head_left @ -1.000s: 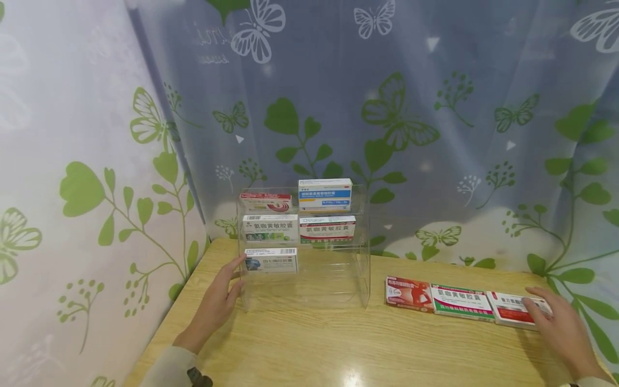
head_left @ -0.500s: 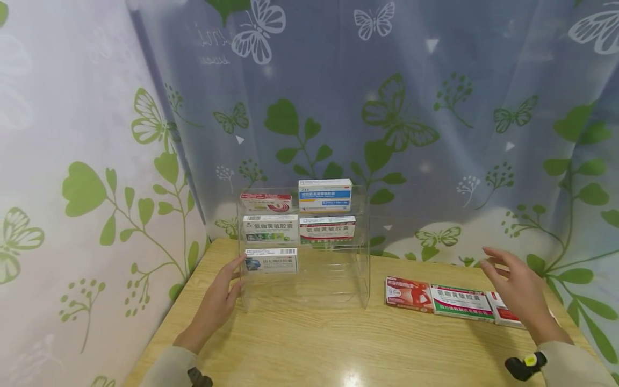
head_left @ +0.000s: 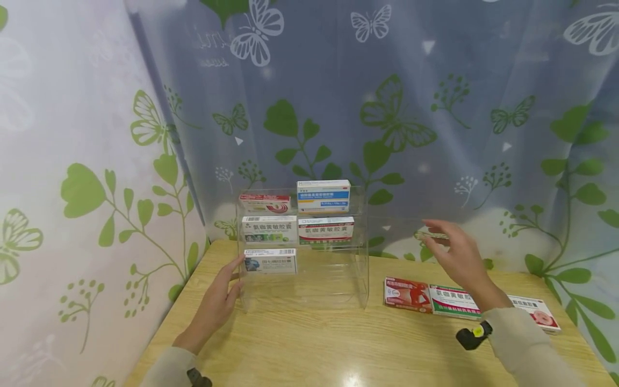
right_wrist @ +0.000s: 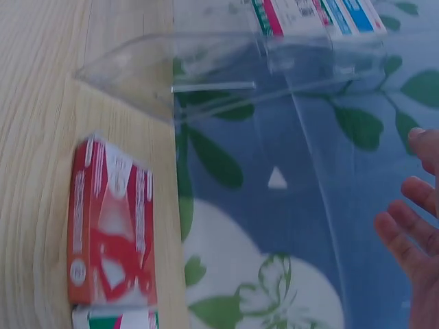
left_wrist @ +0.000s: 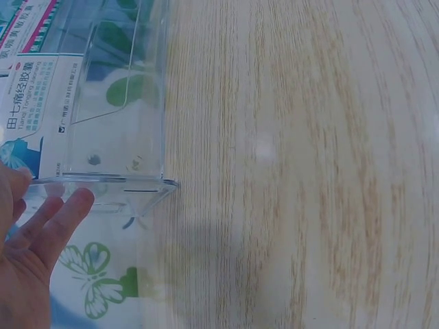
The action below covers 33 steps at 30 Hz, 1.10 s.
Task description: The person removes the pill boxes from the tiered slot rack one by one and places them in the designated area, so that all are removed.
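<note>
A clear tiered display rack (head_left: 333,285) stands on the table, holding medicine boxes on its tiers. My left hand (head_left: 215,301) holds the rack's left side panel beside the lowest box (head_left: 270,262), which is white with a blue picture. In the left wrist view, fingers (left_wrist: 68,212) lie along that panel. My right hand (head_left: 459,258) is raised with nothing in it, fingers apart, right of the rack. Below it a red medicine box (head_left: 408,294), a green-and-white box (head_left: 452,301) and a white-and-red box (head_left: 539,313) lie in a row, partly hidden by the right arm.
On the rack's top tier sit a red-and-white box (head_left: 265,205) and a blue-and-white box (head_left: 323,196). The middle tier bears a white-and-green box (head_left: 269,229) and a white-and-red box (head_left: 326,231). A patterned curtain (head_left: 309,80) hangs behind the wooden table (head_left: 300,344).
My right hand has lifted off the rightmost box in the row and moved left and up toward the rack, without a box. The left hand has stayed at the rack's side.
</note>
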Available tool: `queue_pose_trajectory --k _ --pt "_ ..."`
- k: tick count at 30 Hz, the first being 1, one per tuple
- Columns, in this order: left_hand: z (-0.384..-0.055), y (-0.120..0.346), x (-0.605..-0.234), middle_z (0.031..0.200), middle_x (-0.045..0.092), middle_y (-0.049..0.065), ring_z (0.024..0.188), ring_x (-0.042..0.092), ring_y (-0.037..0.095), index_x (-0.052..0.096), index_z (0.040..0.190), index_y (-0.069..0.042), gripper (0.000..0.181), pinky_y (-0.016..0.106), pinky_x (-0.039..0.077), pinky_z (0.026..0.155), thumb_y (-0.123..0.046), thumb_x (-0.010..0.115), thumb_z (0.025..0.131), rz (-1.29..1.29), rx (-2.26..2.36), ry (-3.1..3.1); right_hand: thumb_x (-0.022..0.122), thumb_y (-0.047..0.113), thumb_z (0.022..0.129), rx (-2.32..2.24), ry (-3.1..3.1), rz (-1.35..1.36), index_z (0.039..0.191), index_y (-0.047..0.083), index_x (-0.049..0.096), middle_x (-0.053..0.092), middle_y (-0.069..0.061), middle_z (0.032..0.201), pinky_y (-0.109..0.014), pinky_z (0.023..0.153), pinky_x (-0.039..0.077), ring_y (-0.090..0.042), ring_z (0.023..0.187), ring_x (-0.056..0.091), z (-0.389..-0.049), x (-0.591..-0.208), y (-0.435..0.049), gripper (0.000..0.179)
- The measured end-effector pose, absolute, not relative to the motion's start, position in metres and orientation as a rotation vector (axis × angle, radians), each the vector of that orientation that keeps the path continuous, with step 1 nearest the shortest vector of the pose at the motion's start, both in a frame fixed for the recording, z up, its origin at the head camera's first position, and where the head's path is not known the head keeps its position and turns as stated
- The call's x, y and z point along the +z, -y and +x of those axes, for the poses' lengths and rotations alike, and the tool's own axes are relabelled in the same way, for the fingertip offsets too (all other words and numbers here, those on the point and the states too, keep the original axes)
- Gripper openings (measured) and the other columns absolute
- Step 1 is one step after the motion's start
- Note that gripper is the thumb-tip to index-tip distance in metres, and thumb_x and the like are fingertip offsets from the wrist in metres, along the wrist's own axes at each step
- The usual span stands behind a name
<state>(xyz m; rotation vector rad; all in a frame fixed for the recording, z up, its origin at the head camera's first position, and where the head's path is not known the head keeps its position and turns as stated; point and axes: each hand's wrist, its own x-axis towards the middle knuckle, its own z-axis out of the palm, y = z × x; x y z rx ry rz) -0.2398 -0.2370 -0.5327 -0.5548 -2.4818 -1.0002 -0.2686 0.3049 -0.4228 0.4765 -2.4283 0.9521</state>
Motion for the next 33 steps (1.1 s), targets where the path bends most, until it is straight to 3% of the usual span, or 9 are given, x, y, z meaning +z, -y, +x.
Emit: queue_pose_trajectory --k 2,5,7,9,20,27,33 --pt "-0.239 0.237 -0.533 0.162 0.050 0.026 0.121 0.072 0.045 0.037 0.168 -0.006 0.068 0.047 0.069 0.086 0.007 0.063 0.106 -0.557 -0.992 2.479 0.073 0.011 0.106 0.947 2.426 0.510 0.146 0.002 0.065 0.069 -0.021 0.137 -0.002 0.093 0.052 -0.040 0.120 0.067 -0.272 -0.421 -0.290 0.042" --pt "-0.239 0.237 -0.533 0.162 0.049 0.026 0.121 0.071 0.045 0.037 0.168 -0.007 0.068 0.047 0.069 0.085 0.006 0.063 0.107 -0.554 -0.989 2.483 0.075 0.010 0.105 0.947 2.425 0.564 0.145 0.003 0.065 0.070 -0.019 0.136 -0.028 0.094 0.065 -0.039 0.119 0.069 -0.278 -0.419 -0.268 0.042" --pt "-0.239 0.237 -0.533 0.162 0.050 0.026 0.121 0.071 0.046 0.037 0.168 -0.007 0.068 0.048 0.069 0.085 0.006 0.063 0.106 -0.556 -0.990 2.481 0.076 0.009 0.104 0.968 2.428 0.599 0.145 0.003 0.066 0.070 -0.018 0.135 -0.047 0.093 0.066 -0.038 0.119 0.070 -0.281 -0.418 -0.251 0.043" --pt "-0.239 0.237 -0.533 0.162 0.049 0.026 0.121 0.071 0.046 0.037 0.168 -0.006 0.068 0.048 0.069 0.085 0.007 0.062 0.106 -0.565 -0.998 2.475 0.076 0.009 0.104 1.003 2.428 0.635 0.145 0.004 0.066 0.071 -0.018 0.134 -0.053 0.094 0.066 -0.039 0.118 0.071 -0.283 -0.418 -0.234 0.043" --pt "-0.241 0.236 -0.535 0.160 0.051 0.027 0.119 0.072 0.046 0.038 0.167 -0.004 0.067 0.053 0.068 0.088 0.007 0.064 0.105 -0.586 -0.949 2.452 0.078 0.015 0.103 1.169 2.491 0.802 0.144 0.007 0.067 0.071 -0.014 0.137 -0.048 0.096 0.067 -0.030 0.116 0.073 -0.281 -0.419 -0.150 0.043" --pt "-0.239 0.237 -0.535 0.160 0.050 0.027 0.120 0.071 0.047 0.037 0.168 -0.006 0.068 0.051 0.068 0.087 0.006 0.063 0.106 -0.567 -0.969 2.475 0.077 0.014 0.104 1.261 2.512 0.829 0.141 0.006 0.069 0.072 -0.013 0.137 -0.041 0.101 0.066 -0.033 0.122 0.073 -0.286 -0.433 -0.113 0.039" --pt "-0.241 0.238 -0.538 0.161 0.050 0.027 0.121 0.071 0.047 0.037 0.168 -0.007 0.067 0.051 0.068 0.087 0.005 0.062 0.107 -0.562 -0.973 2.476 0.076 0.014 0.104 1.309 2.531 0.870 0.143 0.005 0.067 0.070 -0.013 0.141 -0.046 0.105 0.064 -0.033 0.125 0.070 -0.286 -0.444 -0.090 0.041"
